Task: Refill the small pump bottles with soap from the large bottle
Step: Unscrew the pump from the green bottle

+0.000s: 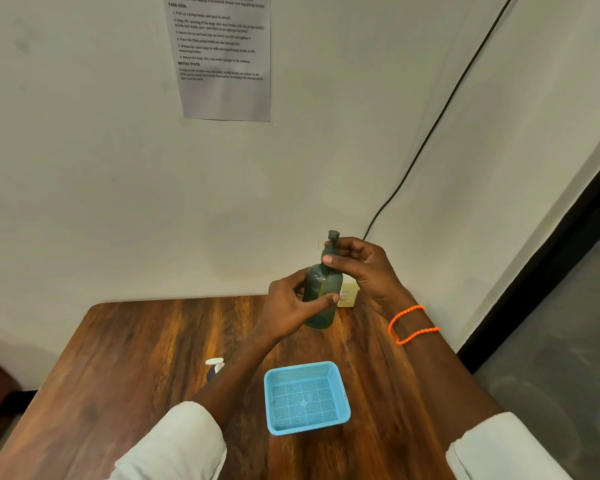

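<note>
A dark green pump bottle point(321, 299) is held up above the far part of the wooden table point(136, 358). My left hand point(288, 306) grips its body from the left. My right hand point(361, 268) pinches the collar of the dark pump head point(332, 241) at the bottle's neck. Behind the green bottle, mostly hidden, stands a pale yellow bottle with a label point(349, 295) near the wall. A second pump bottle with a white pump head point(215, 364) shows beside my left forearm, its body largely hidden.
A light blue mesh basket point(340, 396) sits on the table near me with nothing in it. A printed sheet point(222, 57) hangs on the wall, and a black cable point(440, 112) runs down to the table's far right corner.
</note>
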